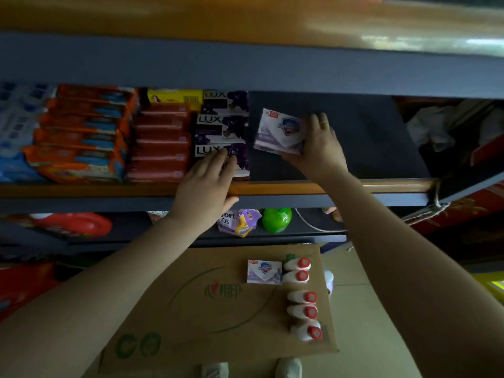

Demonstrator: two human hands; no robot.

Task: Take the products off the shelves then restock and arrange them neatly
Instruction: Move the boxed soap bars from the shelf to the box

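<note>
At nine o'clock, glossy wrapped packs [79,135] are blurred, their print unreadable. Flat fingers of the left hand [203,186] are laid on the front purple LUX box [222,159]. A white-and-lilac soap box [281,132] is gripped by the right hand [316,145] above the dark shelf [368,137].

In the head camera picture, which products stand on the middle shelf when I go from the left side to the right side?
Blue and white packs → orange packs → red boxes → LUX boxes, left hand resting on the nearest → white and purple soap box gripped in the right hand → bare shelf.
</note>
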